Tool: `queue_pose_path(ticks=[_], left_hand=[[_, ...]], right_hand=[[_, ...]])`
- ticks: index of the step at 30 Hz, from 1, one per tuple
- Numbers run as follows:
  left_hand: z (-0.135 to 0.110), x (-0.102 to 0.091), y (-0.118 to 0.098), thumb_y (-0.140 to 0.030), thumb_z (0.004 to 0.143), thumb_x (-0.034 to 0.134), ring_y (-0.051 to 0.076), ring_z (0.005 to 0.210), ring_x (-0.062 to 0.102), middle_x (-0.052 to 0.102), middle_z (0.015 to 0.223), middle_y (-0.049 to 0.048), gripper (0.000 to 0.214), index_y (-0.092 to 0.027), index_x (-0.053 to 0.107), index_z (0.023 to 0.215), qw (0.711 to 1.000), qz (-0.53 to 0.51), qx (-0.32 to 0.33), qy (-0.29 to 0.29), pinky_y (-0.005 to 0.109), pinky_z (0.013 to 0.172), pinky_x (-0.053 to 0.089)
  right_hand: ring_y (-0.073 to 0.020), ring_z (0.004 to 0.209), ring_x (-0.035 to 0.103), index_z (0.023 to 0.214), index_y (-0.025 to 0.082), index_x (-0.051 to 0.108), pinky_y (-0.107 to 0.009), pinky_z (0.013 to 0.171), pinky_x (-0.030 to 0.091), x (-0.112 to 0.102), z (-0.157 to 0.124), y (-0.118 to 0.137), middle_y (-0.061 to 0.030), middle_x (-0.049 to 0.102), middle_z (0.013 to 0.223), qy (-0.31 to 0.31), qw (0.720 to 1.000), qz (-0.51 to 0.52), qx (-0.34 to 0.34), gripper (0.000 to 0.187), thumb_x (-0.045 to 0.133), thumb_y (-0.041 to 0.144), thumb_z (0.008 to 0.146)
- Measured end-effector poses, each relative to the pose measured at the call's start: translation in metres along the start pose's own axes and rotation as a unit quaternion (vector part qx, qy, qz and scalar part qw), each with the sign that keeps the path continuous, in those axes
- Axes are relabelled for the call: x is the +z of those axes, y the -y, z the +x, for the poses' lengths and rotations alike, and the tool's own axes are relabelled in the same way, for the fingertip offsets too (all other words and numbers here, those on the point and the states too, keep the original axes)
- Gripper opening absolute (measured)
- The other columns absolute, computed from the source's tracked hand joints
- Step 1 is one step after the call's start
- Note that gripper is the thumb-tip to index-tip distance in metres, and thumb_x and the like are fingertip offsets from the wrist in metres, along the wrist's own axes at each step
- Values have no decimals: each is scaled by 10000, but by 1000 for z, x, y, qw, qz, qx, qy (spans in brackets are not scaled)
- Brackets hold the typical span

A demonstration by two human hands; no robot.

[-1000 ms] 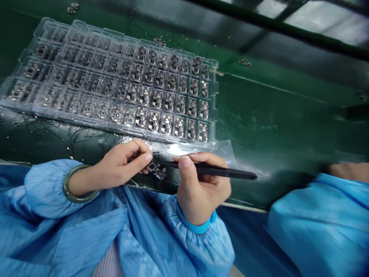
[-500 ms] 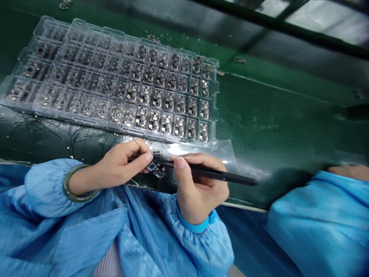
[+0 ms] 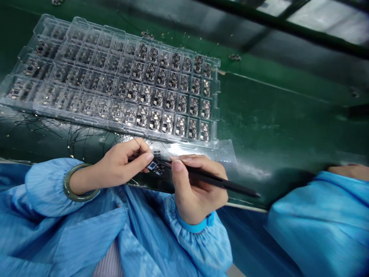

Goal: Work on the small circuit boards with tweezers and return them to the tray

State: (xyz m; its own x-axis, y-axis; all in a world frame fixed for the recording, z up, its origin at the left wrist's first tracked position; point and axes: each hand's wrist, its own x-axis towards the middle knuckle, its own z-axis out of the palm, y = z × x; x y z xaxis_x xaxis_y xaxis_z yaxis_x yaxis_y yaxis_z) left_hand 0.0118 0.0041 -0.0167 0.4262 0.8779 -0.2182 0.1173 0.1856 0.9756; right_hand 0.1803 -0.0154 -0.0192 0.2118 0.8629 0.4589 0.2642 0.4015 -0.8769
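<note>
My left hand (image 3: 123, 163) pinches the left end of a small black circuit board (image 3: 158, 168) between thumb and fingers, which hide part of it. My right hand (image 3: 200, 186) is closed round a pair of slim black tweezers (image 3: 211, 177), their back end pointing right and slightly down. Their tips reach the board's upper edge beside my left fingertips; whether they grip anything there is too small to tell. Just beyond both hands lies a clear plastic tray (image 3: 216, 132) with rows of similar circuit boards in its pockets.
Thin black wires (image 3: 76, 134) with small bright ends lie along the tray's near edge. A clear plastic sheet (image 3: 229, 152) lies under the work. Loose small parts (image 3: 235, 57) sit on the green table (image 3: 268, 111) behind the tray. Another person's blue sleeve (image 3: 319, 219) is at the right.
The tweezers' back end has swung a little downward as my right hand turned slightly. The tips stay at the board, and my left hand keeps its pinch almost unmoved.
</note>
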Motion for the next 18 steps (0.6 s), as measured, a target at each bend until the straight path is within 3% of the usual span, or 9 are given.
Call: queue_pose_path(ticks=[18], left_hand=[[1,0,1,-307,944,513,99,649,621,596,718,-14,167,-162,531,865,1000,0,24,6,199,608,513]], right_hand=[[-133,728,661,938,230,644,-294,676,545,0,1,2,19,682,806,17,999,-2,-44,257,685,38,772]])
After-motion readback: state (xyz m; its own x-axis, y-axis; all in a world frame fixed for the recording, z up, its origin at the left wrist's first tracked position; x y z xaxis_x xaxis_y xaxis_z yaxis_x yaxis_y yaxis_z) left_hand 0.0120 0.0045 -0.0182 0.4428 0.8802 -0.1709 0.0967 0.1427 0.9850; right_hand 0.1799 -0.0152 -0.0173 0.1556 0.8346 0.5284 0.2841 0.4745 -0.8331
